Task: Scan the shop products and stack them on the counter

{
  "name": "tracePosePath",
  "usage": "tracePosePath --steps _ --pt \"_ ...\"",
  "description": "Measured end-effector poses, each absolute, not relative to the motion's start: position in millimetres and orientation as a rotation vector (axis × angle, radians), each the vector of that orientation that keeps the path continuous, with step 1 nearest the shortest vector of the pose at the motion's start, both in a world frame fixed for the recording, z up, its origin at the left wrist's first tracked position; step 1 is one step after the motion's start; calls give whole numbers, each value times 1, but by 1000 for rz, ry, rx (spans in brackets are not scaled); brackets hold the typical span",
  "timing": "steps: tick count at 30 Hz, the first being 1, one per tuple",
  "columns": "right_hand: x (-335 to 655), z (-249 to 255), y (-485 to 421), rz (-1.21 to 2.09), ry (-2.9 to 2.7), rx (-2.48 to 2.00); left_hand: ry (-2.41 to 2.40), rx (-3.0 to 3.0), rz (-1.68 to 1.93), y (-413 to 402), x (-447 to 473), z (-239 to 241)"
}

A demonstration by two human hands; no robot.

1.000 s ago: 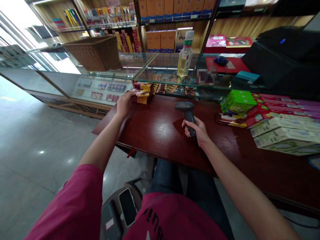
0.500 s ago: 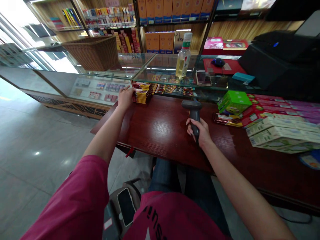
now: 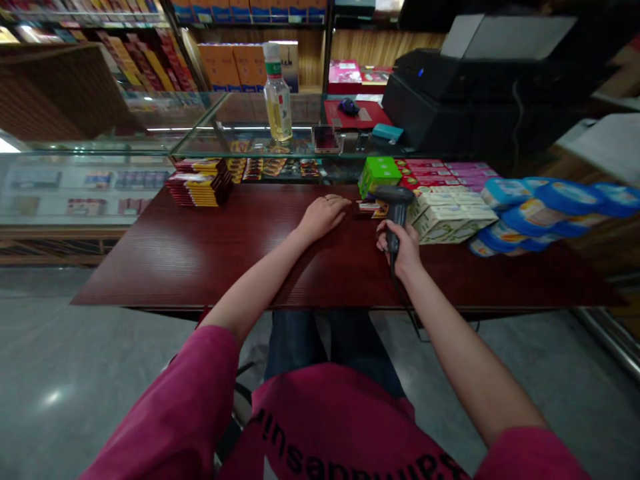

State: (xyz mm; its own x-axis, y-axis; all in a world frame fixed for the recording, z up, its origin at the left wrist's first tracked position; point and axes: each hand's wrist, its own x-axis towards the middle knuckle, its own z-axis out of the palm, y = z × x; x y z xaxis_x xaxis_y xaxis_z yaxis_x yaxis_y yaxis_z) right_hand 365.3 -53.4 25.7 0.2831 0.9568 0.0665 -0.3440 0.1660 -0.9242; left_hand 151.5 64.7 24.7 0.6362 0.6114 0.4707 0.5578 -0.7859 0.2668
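Note:
A black barcode scanner (image 3: 399, 211) is gripped by its handle in my right hand (image 3: 406, 248), its head pointing away from me and its cable hanging past the table edge. My left hand (image 3: 324, 217) is low over the dark red table (image 3: 240, 233), fingers stretched out and nothing seen in them. Just beyond its fingertips lie a few flat red and yellow packets (image 3: 369, 209), partly hidden behind the scanner. A stack of similar packets (image 3: 197, 183) stands at the table's far left.
Behind the flat packets sits a green box (image 3: 380, 175), with pale green cartons (image 3: 453, 213) and blue-lidded tubs (image 3: 540, 210) farther right. A bottle (image 3: 279, 100) stands on the glass counter (image 3: 240, 137). A wicker basket (image 3: 60, 93) is at the left.
My left hand has left the packet stack and moved right across the table to the flat packets. My view has turned right. My right hand keeps hold of the barcode scanner.

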Motion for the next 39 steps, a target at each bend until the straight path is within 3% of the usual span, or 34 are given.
tracePosePath --steps 6,9,15,20,39 --pt "383 26 -69 1063 -823 -967 926 2687 710 66 219 20" --pt "385 29 -70 1077 -882 -950 946 2569 750 63 200 19" --pt "366 40 -56 1200 -925 -830 1279 1914 1272 59 124 18" --pt "332 37 -44 1389 -1057 -800 1231 1289 1278 63 98 12" --pt "326 30 -42 1432 -1076 -788 1190 1298 1258 64 101 7"
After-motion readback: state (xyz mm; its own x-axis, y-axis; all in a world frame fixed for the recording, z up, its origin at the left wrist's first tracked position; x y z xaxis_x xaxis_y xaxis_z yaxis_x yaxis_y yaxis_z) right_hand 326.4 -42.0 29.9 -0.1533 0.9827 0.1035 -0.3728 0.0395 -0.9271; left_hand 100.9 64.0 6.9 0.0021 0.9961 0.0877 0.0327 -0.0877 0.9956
